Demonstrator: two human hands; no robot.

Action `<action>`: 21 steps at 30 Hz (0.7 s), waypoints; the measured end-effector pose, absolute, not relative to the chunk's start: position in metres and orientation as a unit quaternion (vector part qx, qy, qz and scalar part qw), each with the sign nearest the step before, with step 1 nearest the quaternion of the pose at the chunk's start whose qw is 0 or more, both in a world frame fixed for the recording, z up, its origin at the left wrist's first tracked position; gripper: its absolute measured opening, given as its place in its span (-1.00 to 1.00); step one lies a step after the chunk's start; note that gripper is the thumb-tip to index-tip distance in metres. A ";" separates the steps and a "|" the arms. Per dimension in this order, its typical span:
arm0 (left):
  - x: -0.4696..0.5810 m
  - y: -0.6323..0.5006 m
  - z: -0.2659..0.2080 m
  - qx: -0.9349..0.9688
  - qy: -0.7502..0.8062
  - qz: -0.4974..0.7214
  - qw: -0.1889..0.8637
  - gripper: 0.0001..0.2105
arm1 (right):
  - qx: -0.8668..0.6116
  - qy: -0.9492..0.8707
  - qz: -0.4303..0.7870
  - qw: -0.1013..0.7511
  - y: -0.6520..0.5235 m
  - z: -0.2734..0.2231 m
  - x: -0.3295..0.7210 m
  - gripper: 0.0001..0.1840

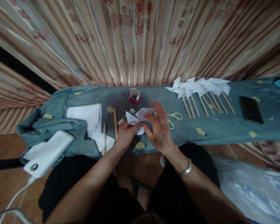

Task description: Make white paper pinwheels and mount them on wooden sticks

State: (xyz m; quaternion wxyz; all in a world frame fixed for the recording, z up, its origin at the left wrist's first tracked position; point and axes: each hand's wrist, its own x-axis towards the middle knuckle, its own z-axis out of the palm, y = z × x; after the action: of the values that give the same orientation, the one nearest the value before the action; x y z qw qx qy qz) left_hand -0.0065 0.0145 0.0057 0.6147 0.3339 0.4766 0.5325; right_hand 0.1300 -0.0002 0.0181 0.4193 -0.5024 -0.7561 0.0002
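A white paper pinwheel (143, 113) is held above the cloth, its folded blades pointing outward. My left hand (127, 133) pinches its near left side, with the thumb by the centre. From the right, my right hand (160, 127) has its thumb and index finger at the paper near the middle; the other fingers are raised and spread. Behind the left fingers lies a partly hidden glue stick (131, 111). Scissors (176, 116) with pale green handles lie beside my right hand, partly covered by it. An opened small red box (134, 95) of dark pins or tacks sits beyond the pinwheel.
Finished pinwheels (200, 86) on wooden sticks lie in a row at the back right, near a dark phone (250, 109). On the left are paper sheets (85, 115), two sticks (115, 123), a pencil-like stick (104, 138) and a cabled white power bank (50, 152).
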 end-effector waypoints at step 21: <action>-0.007 0.015 0.005 0.348 0.472 0.536 0.607 -0.77 | -0.507 -0.751 0.020 0.422 0.000 0.019 0.131 -0.84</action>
State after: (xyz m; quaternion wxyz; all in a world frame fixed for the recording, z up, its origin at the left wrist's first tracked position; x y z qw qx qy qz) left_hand -0.0071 0.0154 0.0054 0.6071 0.3480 0.4718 0.5365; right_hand 0.1305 0.0000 0.0194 0.4225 -0.5074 -0.7508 0.0201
